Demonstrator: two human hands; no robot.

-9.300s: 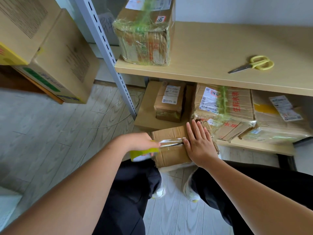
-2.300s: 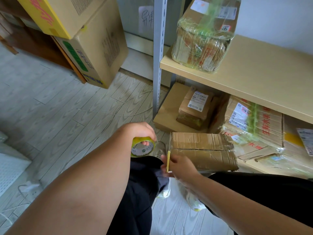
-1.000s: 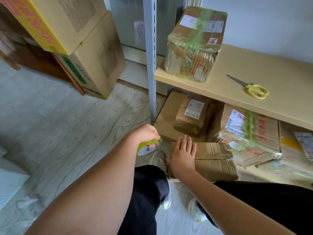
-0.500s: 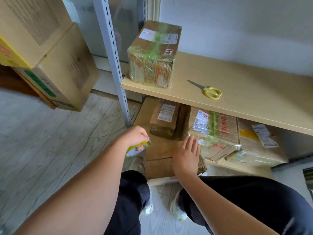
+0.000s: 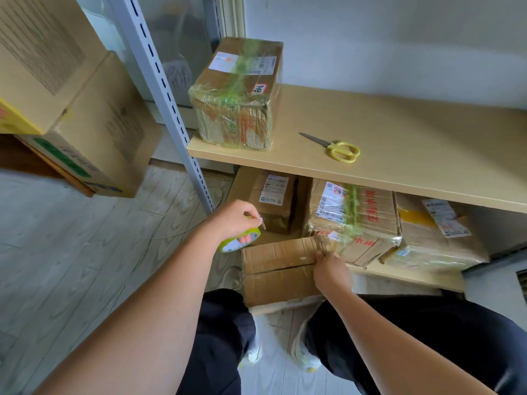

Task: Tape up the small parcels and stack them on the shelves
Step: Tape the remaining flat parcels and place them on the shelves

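The parcel (image 5: 278, 270) is lain flat, long axis across the view, gripped at its right end by the right hand (image 5: 332, 273). A tape roll (image 5: 241, 240) is gripped by the left hand (image 5: 238, 220); the parcel's underside is hidden.

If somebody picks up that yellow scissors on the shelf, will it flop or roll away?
Probably neither. The scissors lie flat and closed on the shelf, so they likely stay put. The blades look like stiff metal, and the looped handles should stop rolling. The pointed tip could poke.

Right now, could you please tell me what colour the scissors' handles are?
Yellow; the scissors show clearly in the head view.
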